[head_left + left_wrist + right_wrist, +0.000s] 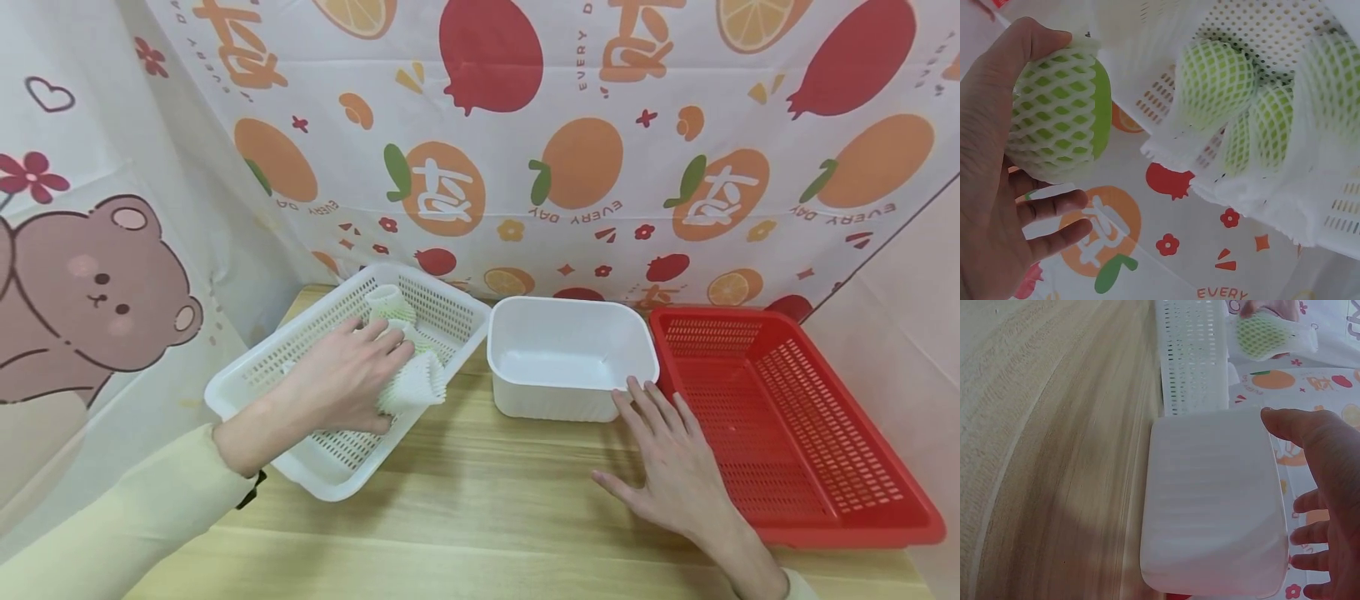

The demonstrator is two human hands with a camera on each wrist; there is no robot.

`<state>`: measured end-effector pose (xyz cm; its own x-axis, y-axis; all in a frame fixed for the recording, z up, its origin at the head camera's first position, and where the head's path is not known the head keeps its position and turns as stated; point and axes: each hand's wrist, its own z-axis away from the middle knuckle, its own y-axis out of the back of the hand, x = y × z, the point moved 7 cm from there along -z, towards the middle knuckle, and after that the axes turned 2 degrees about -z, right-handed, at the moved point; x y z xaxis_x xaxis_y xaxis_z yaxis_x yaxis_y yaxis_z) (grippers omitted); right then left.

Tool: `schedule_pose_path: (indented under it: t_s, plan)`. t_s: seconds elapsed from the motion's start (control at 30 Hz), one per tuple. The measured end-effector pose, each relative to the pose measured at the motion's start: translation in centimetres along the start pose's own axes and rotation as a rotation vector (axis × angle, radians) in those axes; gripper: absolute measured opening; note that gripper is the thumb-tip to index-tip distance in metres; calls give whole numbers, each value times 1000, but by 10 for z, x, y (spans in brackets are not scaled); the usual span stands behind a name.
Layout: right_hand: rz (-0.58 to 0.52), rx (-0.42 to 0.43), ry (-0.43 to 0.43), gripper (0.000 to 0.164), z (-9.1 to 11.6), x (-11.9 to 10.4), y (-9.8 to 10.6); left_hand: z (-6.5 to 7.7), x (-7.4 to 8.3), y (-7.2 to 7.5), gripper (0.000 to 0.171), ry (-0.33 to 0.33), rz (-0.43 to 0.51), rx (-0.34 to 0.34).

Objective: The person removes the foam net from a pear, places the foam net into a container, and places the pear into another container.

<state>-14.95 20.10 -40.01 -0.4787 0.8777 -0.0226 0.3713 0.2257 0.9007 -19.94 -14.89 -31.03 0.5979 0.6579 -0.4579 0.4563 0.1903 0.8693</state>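
Observation:
My left hand (pixel 341 375) is over a white perforated basket (pixel 225 387) and grips a green fruit (pixel 1057 115) in a white foam net. In the left wrist view the thumb lies on top of the fruit, while lower fingers extend past it. Several more netted green fruits (pixel 1216 84) lie in the basket, partly hidden by the hand in the head view. Fingers spread, my right hand (pixel 675 475) has its fingertips right at the front right rim of a white plastic bin (pixel 555 402). The bin's inside shows no contents.
A red perforated basket (pixel 847 529) stands on the right, close beside the white bin. All three containers are on a wooden table (pixel 480 500). Behind them hangs a fruit-print cloth (pixel 517 167), and a bear-print cloth (pixel 97 283) hangs at the left.

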Motion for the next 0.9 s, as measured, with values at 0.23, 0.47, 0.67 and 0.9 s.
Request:
schedule_pose_path:
  t_s: [0.23,0.47,0.67,0.9]
  plan:
    - [-11,1,-1,104,0,-1,0,-5,9,8,78,20,10,51]
    - [-17,24,8,104,1,-1,0,-1,22,13,84,52,-5,136]
    - [-17,20,3,104,2,-2,-1,2,38,19,82,89,26,190]
    - [-18,16,6,102,1,-2,-2,5,59,19,85,84,70,226]
